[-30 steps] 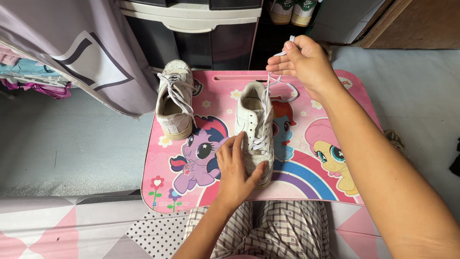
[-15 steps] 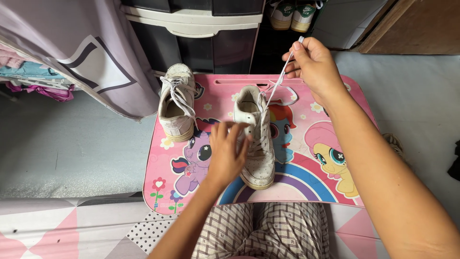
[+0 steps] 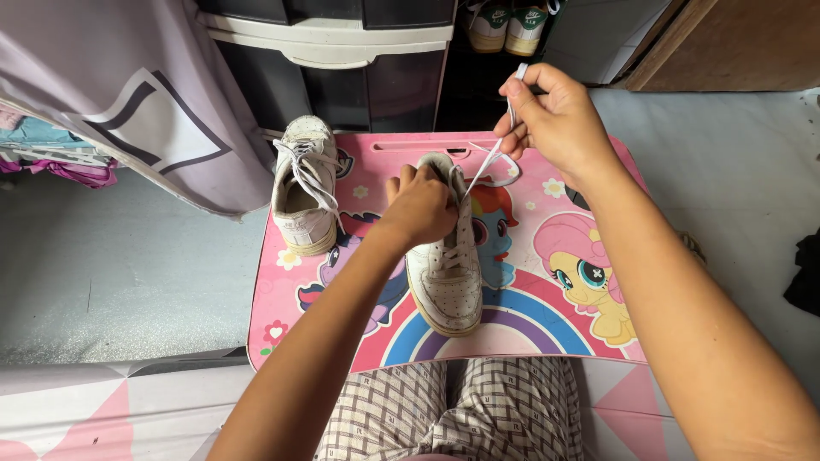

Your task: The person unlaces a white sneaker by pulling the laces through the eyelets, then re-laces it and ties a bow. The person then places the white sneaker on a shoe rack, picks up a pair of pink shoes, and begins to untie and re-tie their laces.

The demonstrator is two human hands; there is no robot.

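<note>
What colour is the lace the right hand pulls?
White, like the shoe; the lace shows best in the head view.

Hidden and cropped bits
Our left hand (image 3: 418, 207) covers the near shoe's (image 3: 447, 273) collar; top edge crops the far sneakers (image 3: 504, 21); lace (image 3: 510, 94) tip buried in our right hand (image 3: 551, 119).

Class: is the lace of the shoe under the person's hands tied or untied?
Untied: the right hand pulls a loose lace end up from the shoe.
</note>
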